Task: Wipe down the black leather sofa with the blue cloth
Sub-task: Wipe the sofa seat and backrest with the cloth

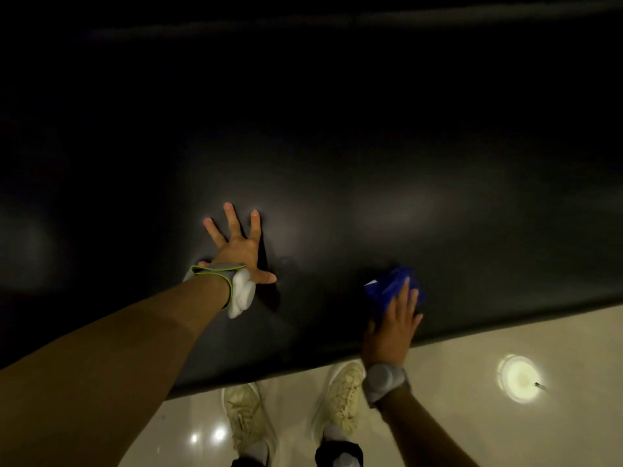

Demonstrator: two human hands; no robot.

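head view looks down on the black leather sofa (pixel 337 146), which fills most of the frame. left hand (pixel 240 246) lies flat on the leather with its fingers spread wide, holding nothing; a grey band with a white pad (pixel 241 294) sits at its wrist. right hand (pixel 392 326) presses the blue cloth (pixel 392 284) against the sofa near its front edge, fingers straight over the crumpled cloth. a grey wrist device (pixel 384 382) sits on the right wrist. below, pale shoes (pixel 244 416) stand on glossy floor (pixel 505 433).
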